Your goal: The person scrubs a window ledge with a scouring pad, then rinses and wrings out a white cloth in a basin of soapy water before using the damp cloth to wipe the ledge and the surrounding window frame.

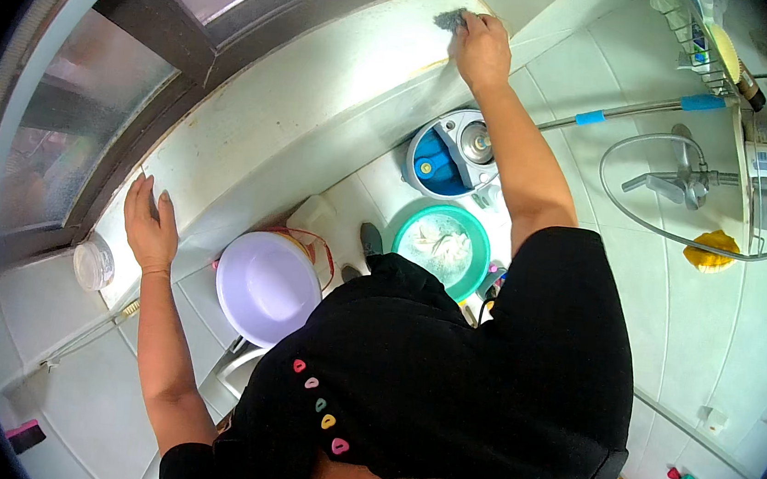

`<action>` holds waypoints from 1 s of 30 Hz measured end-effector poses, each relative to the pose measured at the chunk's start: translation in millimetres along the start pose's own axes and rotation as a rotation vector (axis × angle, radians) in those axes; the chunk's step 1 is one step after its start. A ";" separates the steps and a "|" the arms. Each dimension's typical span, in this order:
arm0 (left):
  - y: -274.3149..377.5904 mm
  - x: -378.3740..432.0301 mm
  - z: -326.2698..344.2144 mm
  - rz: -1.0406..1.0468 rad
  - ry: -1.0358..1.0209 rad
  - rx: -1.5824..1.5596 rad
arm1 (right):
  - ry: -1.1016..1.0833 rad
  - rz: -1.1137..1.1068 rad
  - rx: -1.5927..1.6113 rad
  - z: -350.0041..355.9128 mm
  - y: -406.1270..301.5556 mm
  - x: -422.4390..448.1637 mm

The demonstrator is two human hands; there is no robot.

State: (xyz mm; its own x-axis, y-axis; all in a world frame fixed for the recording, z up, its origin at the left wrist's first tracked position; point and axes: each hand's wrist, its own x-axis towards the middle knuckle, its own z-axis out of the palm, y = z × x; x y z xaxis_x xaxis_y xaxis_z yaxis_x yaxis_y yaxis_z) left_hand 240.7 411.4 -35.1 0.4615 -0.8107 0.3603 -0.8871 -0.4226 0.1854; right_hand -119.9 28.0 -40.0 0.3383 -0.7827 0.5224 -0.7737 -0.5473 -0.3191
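A dark grey scouring pad (pixel 449 20) lies against the far right end of a white window sill (pixel 265 103), with my right hand (pixel 483 50) closed on its edge. At the sill's left end my left hand (pixel 151 225) rests on the surface, fingers spread and holding nothing. A clear round tub (pixel 93 265) stands just left of that hand, by the window frame (pixel 141 126). Small dark specks and brownish stains mark the sill.
Below the sill stand a lilac basin (pixel 268 289), a spin mop bucket (pixel 443 159) and a green basin (pixel 484 249) with cloth in water. A mop pole (pixel 635 111), shower hose (pixel 605 171) and wire rack (pixel 699 55) are at the right.
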 end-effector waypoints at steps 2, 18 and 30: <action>1.9 -3.3 0.2 -0.046 -0.012 -0.036 | -0.009 -0.050 -0.032 0.8 -1.5 -1.3; 7.5 0.2 0.9 -0.049 0.017 -0.021 | -0.135 -0.085 -0.347 13.5 24.0 42.0; 6.4 -3.7 1.1 -0.063 0.034 -0.088 | -0.135 -0.149 -0.468 39.7 24.5 74.2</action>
State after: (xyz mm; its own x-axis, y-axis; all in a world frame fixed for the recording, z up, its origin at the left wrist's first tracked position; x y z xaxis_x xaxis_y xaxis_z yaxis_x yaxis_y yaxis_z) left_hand 233.3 411.3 -36.2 0.5170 -0.7689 0.3762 -0.8540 -0.4334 0.2879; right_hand -92.5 -55.3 -40.5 0.5055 -0.7544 0.4187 -0.8584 -0.4887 0.1559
